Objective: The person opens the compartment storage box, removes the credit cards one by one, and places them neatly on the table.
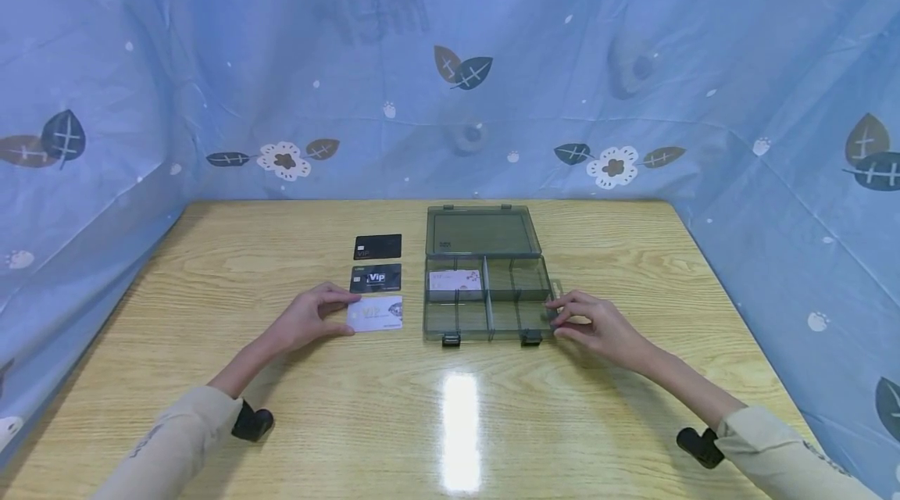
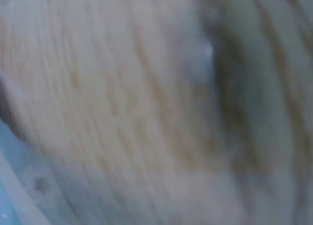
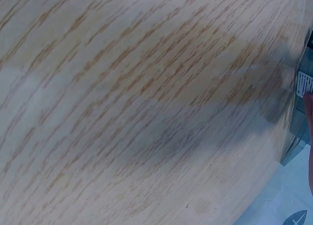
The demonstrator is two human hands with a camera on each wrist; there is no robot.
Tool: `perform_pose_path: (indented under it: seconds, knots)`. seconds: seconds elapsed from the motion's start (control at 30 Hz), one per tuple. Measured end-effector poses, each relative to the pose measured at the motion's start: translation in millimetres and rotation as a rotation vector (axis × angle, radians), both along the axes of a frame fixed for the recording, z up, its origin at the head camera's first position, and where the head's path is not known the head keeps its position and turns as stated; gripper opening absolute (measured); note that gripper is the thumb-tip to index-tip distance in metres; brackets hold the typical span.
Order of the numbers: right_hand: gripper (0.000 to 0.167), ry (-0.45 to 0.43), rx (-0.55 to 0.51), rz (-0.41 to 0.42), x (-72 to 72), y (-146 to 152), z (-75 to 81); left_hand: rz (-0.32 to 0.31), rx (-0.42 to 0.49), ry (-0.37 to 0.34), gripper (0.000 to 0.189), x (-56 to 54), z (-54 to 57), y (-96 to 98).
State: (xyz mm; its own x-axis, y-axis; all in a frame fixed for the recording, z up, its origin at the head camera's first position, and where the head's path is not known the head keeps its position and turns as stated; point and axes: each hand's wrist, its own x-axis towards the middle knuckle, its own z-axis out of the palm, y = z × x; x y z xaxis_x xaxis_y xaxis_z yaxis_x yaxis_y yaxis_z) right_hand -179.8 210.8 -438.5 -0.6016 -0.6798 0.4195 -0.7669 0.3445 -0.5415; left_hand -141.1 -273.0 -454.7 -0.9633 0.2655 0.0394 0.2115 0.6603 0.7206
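Note:
My left hand [image 1: 309,319] holds the left end of a white VIP card [image 1: 376,314], index finger at its upper corner and thumb at its lower one. Above that card lie a dark Vip card [image 1: 376,279] and a plain black card [image 1: 378,247]. My right hand [image 1: 596,328] touches the right wall of a smoky clear compartment box [image 1: 487,320] with bent fingers. The box's lid [image 1: 483,231] lies back, away from me. A pink-white card [image 1: 455,280] is in its back left compartment. In the right wrist view, a fingertip rests by a label [image 3: 305,84] on the box side.
Everything lies on a wood-grain table [image 1: 281,437], ringed at the back and sides by a blue patterned cloth [image 1: 520,148]. Two dark latches [image 1: 451,340] stick out from the box's front edge. The left wrist view is badly blurred.

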Motion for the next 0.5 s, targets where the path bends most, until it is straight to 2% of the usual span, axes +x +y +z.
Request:
perform_pose_path:
  seconds: [0.33, 0.5]
  knots:
    - [0.020, 0.000, 0.007, -0.008, 0.7, -0.3, 0.1, -0.008, 0.052, -0.075, 0.057, -2.8, 2.3, -0.4]
    - [0.021, -0.001, 0.007, -0.012, 0.3, 0.1, 0.0, -0.011, -0.005, -0.051, 0.057, -3.5, 3.5, -0.1]
